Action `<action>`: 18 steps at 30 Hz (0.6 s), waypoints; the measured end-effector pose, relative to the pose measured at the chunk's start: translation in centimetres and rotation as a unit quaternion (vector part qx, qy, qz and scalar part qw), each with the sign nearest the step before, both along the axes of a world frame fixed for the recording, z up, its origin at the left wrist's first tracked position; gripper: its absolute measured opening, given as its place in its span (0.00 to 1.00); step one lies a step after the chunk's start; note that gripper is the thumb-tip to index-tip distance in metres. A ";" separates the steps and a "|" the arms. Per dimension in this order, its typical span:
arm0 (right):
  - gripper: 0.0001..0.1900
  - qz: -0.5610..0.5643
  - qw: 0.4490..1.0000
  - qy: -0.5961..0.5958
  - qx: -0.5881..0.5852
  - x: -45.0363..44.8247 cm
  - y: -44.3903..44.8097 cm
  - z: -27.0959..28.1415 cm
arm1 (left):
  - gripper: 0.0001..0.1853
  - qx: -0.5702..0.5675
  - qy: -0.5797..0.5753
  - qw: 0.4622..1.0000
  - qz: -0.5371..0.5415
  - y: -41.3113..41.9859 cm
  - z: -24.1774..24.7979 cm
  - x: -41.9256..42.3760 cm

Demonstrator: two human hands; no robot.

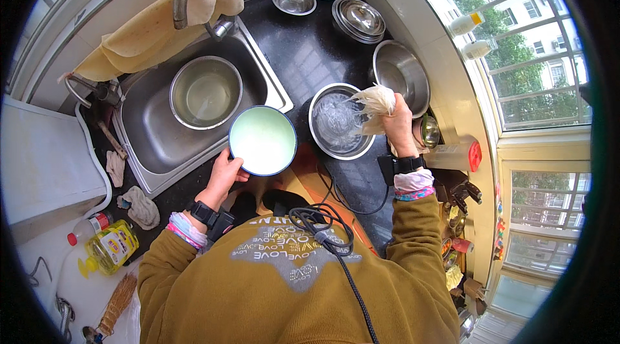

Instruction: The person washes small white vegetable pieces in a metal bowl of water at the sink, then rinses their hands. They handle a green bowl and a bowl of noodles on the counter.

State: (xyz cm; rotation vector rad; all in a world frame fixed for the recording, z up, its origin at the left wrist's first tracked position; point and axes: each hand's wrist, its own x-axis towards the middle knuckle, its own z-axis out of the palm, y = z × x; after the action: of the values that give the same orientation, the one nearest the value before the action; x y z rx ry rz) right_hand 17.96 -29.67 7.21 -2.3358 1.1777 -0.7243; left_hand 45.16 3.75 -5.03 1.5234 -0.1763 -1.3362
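My left hand (224, 173) grips the near left rim of a white enamel bowl (263, 140) with a dark blue edge, held over the sink's front corner. Nothing shows inside the bowl. In my right hand (400, 126) is a bunched, wet, pale cloth (375, 104), possibly a strainer cloth; its material is unclear. The cloth hangs over the right side of a stainless steel bowl (339, 148) on the black counter, which holds rippling clear liquid. Left of the enamel bowl, a steel basin (206, 92) of cloudy liquid stands in the sink (150, 136).
A large steel basin (401, 75), stacked steel bowls (358, 19) and a small steel bowl (293, 0) stand along the counter's back and right. A faucet (181, 0) and a draped cloth (140, 36) overhang the sink. Bottles (112, 246) and a grey rag (140, 208) lie at left.
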 end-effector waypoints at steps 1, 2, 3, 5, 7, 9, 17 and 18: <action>0.16 -0.002 1.000 -0.004 0.003 -0.1 0.1 0.0 | 0.27 0.002 -0.002 1.000 -0.002 0.2 -0.2 0.0; 0.16 0.001 1.000 -0.011 0.008 -0.2 0.3 0.0 | 0.28 0.003 0.003 1.000 -0.012 0.2 -0.3 0.2; 0.16 -0.007 1.000 -0.007 0.001 -0.3 0.4 0.0 | 0.28 0.006 0.003 1.000 -0.019 0.1 -0.5 0.4; 0.16 -0.014 1.000 -0.001 0.006 -0.5 0.4 0.0 | 0.29 0.012 -0.001 0.999 -0.029 0.5 -0.6 0.3; 0.15 -0.007 1.000 -0.006 -0.015 -0.5 0.4 -0.1 | 0.29 0.002 -0.026 0.999 -0.019 0.5 -0.6 0.4; 0.14 0.004 1.000 -0.011 -0.017 -0.6 0.4 -0.1 | 0.29 0.004 -0.022 1.000 -0.013 0.8 -0.4 0.0; 0.13 0.011 1.000 -0.020 -0.008 -1.1 -0.6 0.8 | 0.29 0.007 -0.025 1.000 0.008 0.7 0.0 -1.7; 0.13 0.005 1.000 -0.015 -0.012 -1.1 -0.7 1.0 | 0.29 0.011 -0.020 1.000 0.008 0.7 0.1 -1.9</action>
State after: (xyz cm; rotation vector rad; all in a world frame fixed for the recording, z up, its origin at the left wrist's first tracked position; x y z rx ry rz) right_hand 16.90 -30.36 8.20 -2.3404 1.1489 -0.7713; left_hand 43.28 4.46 -4.97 1.5685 -0.1747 -1.2989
